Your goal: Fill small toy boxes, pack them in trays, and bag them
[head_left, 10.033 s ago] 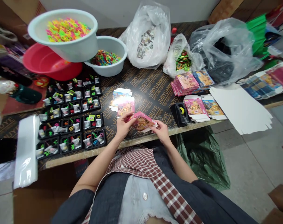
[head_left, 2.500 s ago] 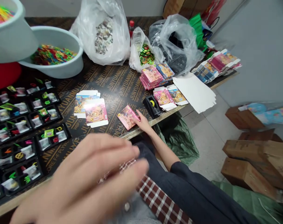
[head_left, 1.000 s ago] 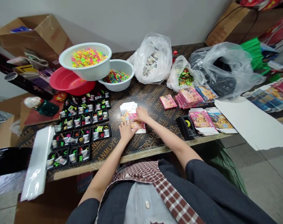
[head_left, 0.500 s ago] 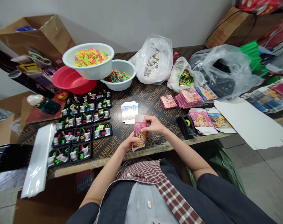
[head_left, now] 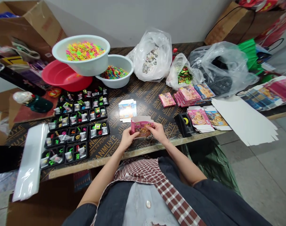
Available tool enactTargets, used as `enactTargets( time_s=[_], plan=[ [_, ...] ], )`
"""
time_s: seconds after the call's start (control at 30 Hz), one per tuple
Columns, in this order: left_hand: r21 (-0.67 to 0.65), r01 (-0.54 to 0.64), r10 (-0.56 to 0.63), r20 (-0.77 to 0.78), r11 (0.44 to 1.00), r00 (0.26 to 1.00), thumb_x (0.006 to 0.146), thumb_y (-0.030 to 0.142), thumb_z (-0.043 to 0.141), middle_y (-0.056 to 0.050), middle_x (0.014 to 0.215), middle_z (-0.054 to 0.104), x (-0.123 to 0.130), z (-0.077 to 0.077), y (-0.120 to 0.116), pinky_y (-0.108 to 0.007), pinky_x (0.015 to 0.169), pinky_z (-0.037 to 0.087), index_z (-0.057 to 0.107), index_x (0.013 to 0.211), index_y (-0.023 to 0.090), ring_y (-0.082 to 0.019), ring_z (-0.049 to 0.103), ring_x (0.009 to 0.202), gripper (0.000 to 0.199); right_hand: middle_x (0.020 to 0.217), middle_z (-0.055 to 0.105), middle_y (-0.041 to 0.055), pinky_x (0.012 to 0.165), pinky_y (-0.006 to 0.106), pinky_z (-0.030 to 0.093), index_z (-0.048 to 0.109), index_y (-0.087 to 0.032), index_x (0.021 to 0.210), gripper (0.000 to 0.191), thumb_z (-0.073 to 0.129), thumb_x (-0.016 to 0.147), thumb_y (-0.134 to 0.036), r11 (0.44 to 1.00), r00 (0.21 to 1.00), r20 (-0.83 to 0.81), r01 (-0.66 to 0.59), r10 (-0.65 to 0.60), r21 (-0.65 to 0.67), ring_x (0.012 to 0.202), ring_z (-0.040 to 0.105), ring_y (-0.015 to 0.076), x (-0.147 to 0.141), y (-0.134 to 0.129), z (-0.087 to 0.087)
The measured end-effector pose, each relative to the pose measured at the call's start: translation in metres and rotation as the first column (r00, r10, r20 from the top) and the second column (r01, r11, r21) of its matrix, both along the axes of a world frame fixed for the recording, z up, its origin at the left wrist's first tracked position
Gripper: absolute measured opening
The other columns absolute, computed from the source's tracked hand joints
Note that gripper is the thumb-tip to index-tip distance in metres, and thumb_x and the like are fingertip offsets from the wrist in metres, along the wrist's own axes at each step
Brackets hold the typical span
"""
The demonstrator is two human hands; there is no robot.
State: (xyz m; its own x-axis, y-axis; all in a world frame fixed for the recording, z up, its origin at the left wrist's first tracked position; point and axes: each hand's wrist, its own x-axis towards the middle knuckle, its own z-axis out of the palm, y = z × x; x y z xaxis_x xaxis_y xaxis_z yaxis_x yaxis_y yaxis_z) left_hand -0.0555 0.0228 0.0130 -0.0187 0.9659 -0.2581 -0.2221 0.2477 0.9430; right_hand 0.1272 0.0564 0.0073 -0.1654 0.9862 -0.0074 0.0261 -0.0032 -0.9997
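A pink printed carton (head_left: 143, 128) is held sideways between both hands near the table's front edge, its white flaps showing along the top. My left hand (head_left: 128, 138) grips its left end, thumb on the front. My right hand (head_left: 158, 131) grips its right end, fingers over the printed face. Just behind it lies a blue printed carton (head_left: 127, 110), flat and shiny with glare. Black trays (head_left: 76, 133) with small wrapped packets and colourful pieces stand in rows to the left.
A pale basin (head_left: 81, 59) of bright pieces rests partly over a red basin (head_left: 63, 77). Plastic bags (head_left: 154, 56) line the back. Pink card stacks (head_left: 189, 95), a black tape dispenser (head_left: 184, 125) and white sheets (head_left: 246, 119) are on the right. Plastic sleeves (head_left: 31, 160) lie at left.
The pink carton has turned from upright to sideways, and its shape looks wider. My hands have moved apart to its two ends. The whole view has shifted slightly.
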Motion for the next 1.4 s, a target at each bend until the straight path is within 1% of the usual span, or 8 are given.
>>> enactTargets(
  time_s=[0.17, 0.33, 0.47, 0.63, 0.83, 1.0, 1.23, 1.4],
  plan=[
    [-0.102, -0.233, 0.253, 0.277, 0.967, 0.927, 0.06, 0.048, 0.081, -0.003, 0.077, 0.075, 0.012, 0.008, 0.0, -0.028, 0.069, 0.054, 0.074, 0.076, 0.017, -0.017, 0.068, 0.071, 0.035, 0.085, 0.077, 0.0038, 0.081, 0.037, 0.056, 0.077, -0.02, 0.086, 0.028, 0.078, 0.071, -0.043, 0.997, 0.997, -0.023, 0.075, -0.075, -0.019, 0.081, 0.07, 0.0238, -0.01, -0.02, -0.008],
    [-0.165, -0.197, 0.239, 0.302, 0.966, 0.923, 0.05, 0.024, 0.077, 0.001, 0.064, 0.07, 0.012, 0.014, -0.001, -0.025, 0.062, 0.052, 0.07, 0.063, 0.018, -0.013, 0.063, 0.059, 0.016, 0.086, 0.075, 0.0037, 0.082, 0.034, 0.054, 0.074, -0.022, 0.079, 0.036, 0.064, 0.078, -0.057, 0.979, 0.928, -0.331, 0.122, -0.171, -0.164, 0.093, 0.067, 0.0234, -0.021, -0.019, -0.001],
    [-0.175, -0.161, 0.209, 0.306, 0.971, 0.929, 0.047, 0.015, 0.068, 0.003, 0.065, 0.068, 0.007, 0.021, -0.001, -0.02, 0.055, 0.046, 0.071, 0.071, 0.017, -0.01, 0.058, 0.057, 0.025, 0.067, 0.07, 0.0016, 0.073, 0.032, 0.05, 0.067, -0.022, 0.056, 0.024, 0.07, 0.067, -0.042, 0.962, 0.92, -0.339, 0.11, -0.194, -0.251, 0.082, 0.065, 0.0226, -0.023, -0.014, 0.006],
    [-0.194, -0.12, 0.178, 0.318, 0.974, 0.931, 0.047, 0.014, 0.067, 0.003, 0.07, 0.069, 0.006, 0.026, -0.006, -0.019, 0.052, 0.043, 0.07, 0.08, 0.018, -0.009, 0.057, 0.056, 0.033, 0.066, 0.071, -0.0005, 0.072, 0.031, 0.049, 0.07, -0.022, 0.063, 0.015, 0.071, 0.062, -0.038, 0.942, 0.904, -0.345, 0.147, -0.252, -0.303, 0.069, 0.062, 0.018, -0.022, -0.019, 0.01],
    [-0.07, -0.192, 0.204, 0.291, 0.979, 0.935, 0.048, 0.016, 0.07, -0.001, 0.072, 0.074, 0.018, 0.019, -0.007, -0.027, 0.071, 0.052, 0.069, 0.065, 0.019, -0.016, 0.067, 0.071, 0.017, 0.087, 0.077, 0.0014, 0.084, 0.035, 0.052, 0.071, -0.023, 0.078, 0.017, 0.06, 0.065, -0.023, 0.98, 0.963, -0.222, 0.122, -0.155, -0.156, 0.086, 0.069, 0.0219, -0.014, -0.022, 0.016],
    [0.11, -0.322, 0.293, 0.219, 0.94, 0.931, 0.058, 0.027, 0.073, -0.002, 0.07, 0.075, 0.028, 0.014, -0.01, -0.039, 0.089, 0.053, 0.069, 0.059, 0.022, -0.021, 0.07, 0.078, 0.007, 0.096, 0.078, 0.0069, 0.093, 0.045, 0.054, 0.069, -0.023, 0.071, 0.019, 0.059, 0.077, -0.038, 0.979, 0.944, -0.26, 0.201, -0.205, -0.042, 0.095, 0.071, 0.0268, -0.016, -0.029, 0.011],
    [0.175, -0.163, 0.168, -0.01, 0.971, 0.986, 0.067, 0.038, 0.082, -0.007, 0.089, 0.078, 0.015, 0.016, -0.02, -0.035, 0.082, 0.056, 0.074, 0.089, 0.019, -0.022, 0.073, 0.085, 0.03, 0.092, 0.076, 0.0055, 0.085, 0.038, 0.057, 0.074, -0.025, 0.088, 0.017, 0.07, 0.081, -0.04, 0.977, 0.983, -0.007, 0.184, -0.184, 0.107, 0.088, 0.071, 0.0228, -0.005, -0.038, 0.016],
    [0.183, -0.052, 0.084, -0.174, 0.982, 0.981, 0.07, 0.039, 0.078, -0.011, 0.089, 0.078, 0.005, 0.019, -0.023, -0.037, 0.079, 0.058, 0.077, 0.082, 0.018, -0.024, 0.074, 0.082, 0.023, 0.09, 0.078, 0.006, 0.083, 0.038, 0.059, 0.075, -0.024, 0.081, 0.013, 0.073, 0.079, -0.037, 0.988, 0.994, 0.025, 0.101, -0.105, 0.117, 0.086, 0.073, 0.0231, 0.001, -0.037, 0.02]
  ],
)
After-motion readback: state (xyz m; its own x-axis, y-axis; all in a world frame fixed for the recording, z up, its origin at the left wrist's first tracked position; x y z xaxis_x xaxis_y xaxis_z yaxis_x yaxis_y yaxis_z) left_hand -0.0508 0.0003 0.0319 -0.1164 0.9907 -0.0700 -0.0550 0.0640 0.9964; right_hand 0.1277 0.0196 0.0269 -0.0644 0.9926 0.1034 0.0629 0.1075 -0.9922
